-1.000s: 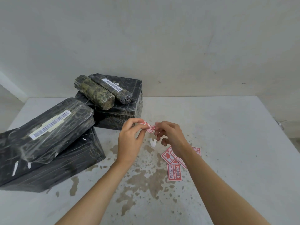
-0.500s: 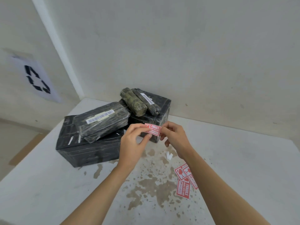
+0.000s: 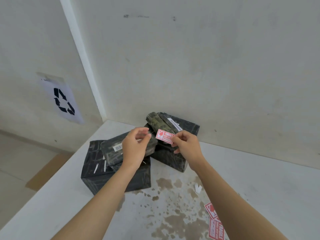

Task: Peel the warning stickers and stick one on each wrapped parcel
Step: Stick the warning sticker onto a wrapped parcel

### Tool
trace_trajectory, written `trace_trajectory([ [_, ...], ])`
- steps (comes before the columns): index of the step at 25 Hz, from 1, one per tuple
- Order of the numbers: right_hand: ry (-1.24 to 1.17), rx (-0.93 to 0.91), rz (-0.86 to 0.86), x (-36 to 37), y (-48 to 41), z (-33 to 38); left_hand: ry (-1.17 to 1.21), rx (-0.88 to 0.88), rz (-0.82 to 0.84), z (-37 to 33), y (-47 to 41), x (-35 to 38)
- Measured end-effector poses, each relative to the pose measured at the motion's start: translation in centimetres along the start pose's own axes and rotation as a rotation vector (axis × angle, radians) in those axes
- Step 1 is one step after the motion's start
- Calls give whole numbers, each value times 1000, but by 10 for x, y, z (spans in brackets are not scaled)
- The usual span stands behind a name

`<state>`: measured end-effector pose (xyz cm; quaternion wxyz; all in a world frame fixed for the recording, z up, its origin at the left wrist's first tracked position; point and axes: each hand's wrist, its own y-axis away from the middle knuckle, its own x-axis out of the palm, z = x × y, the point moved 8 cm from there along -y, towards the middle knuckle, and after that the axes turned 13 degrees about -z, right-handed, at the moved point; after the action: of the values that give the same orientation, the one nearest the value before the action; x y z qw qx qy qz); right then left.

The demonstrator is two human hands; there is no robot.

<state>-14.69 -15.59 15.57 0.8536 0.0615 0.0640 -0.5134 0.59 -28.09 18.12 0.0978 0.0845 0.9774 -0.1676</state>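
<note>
My right hand (image 3: 186,146) pinches a red-and-white fragile sticker (image 3: 165,136) by its right end and holds it in the air over the parcels. My left hand (image 3: 135,148) hovers just left of the sticker, apart from it, thumb and forefinger curled with a small gap and nothing visible in them. Under the hands lies a flat black-wrapped parcel (image 3: 110,150) on a large black box (image 3: 97,175). Behind stands another black box (image 3: 189,129) carrying two wrapped rolls, one mottled green (image 3: 155,119) and one black with a barcode label (image 3: 171,122).
Spare red fragile stickers (image 3: 214,220) lie on the stained white table (image 3: 259,187) at the lower right, with white backing scraps (image 3: 198,187) nearby. A recycling sign (image 3: 63,101) hangs on the left wall. Brown cardboard (image 3: 46,172) lies on the floor past the table's left edge.
Both hands held the sticker before; now my left hand has let go and only the right holds it. The view swung left and up, and the hands moved over the parcels.
</note>
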Motion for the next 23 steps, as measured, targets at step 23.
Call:
trace_trajectory([
  [23,-351,81,-492,-18,4,14,184,-234,224,-8,-77,51],
])
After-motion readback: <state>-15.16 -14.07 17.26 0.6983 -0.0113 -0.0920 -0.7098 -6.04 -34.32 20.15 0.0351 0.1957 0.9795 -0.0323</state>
